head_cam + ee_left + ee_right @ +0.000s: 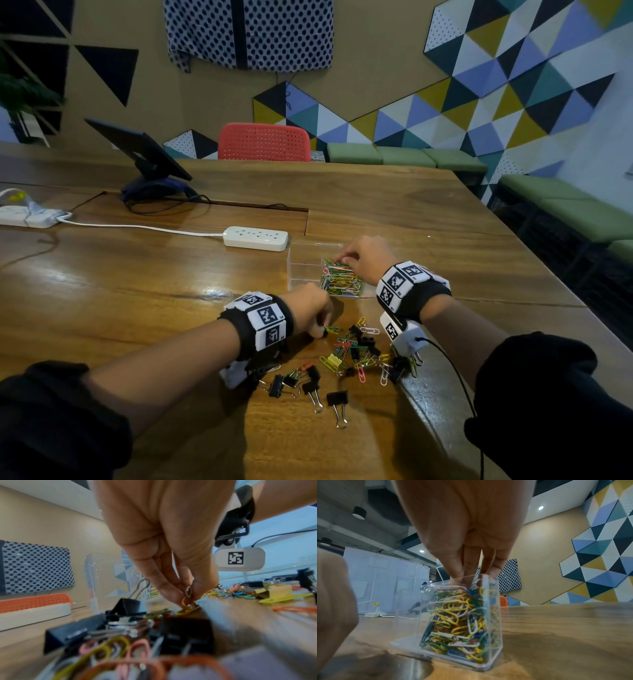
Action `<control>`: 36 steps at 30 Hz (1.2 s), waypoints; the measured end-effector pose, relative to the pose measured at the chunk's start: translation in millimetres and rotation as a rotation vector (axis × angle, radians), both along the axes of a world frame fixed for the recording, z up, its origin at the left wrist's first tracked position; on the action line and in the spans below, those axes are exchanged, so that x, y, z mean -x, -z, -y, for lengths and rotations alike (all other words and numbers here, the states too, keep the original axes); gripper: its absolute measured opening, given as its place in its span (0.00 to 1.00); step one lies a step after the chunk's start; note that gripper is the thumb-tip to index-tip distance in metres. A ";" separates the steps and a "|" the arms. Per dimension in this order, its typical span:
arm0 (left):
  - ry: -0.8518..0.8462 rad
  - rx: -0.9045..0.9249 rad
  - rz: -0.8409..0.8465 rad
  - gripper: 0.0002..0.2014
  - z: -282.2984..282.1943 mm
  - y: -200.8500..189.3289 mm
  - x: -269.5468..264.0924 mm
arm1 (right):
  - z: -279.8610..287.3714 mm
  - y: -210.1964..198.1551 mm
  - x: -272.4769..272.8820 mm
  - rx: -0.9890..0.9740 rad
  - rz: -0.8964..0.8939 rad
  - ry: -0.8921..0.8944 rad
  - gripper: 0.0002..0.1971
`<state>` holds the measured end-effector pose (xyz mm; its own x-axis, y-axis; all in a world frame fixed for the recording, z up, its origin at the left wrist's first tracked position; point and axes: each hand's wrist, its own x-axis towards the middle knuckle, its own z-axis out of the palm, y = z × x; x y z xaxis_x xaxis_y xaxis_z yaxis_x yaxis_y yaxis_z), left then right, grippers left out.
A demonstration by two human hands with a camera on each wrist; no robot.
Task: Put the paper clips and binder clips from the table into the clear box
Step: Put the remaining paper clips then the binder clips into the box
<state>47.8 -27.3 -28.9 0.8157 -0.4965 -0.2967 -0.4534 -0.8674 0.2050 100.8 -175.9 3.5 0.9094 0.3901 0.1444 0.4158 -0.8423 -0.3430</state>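
Paper clips [342,279] are filling the clear box's [301,265] right compartment, where my right hand [364,257] is dipping bunched fingertips, while my left hand [313,313] is pinching clips off the table pile [356,349].

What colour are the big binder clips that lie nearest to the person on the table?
Black bodies with silver wire handles; the binder clips show best in the head view.

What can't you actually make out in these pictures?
- Right hand: the fingertips dip behind the clear box wall in the right wrist view, so any grip is hidden.
- Left wrist view: nearest clips blurred.
- Head view: the left wristband hides clips beneath it.
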 end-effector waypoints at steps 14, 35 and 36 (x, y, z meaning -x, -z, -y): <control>-0.042 0.271 0.088 0.04 -12.1 -11.5 -5.1 | 45.8 0.5 33.7 -0.045 0.011 -0.056 0.10; -0.106 0.170 0.422 0.10 26.9 -73.8 -46.6 | 53.0 35.8 27.6 0.053 -0.516 -0.142 0.07; -0.100 0.151 0.423 0.10 29.4 -72.5 -47.4 | 52.2 35.9 27.5 0.080 -0.518 -0.151 0.07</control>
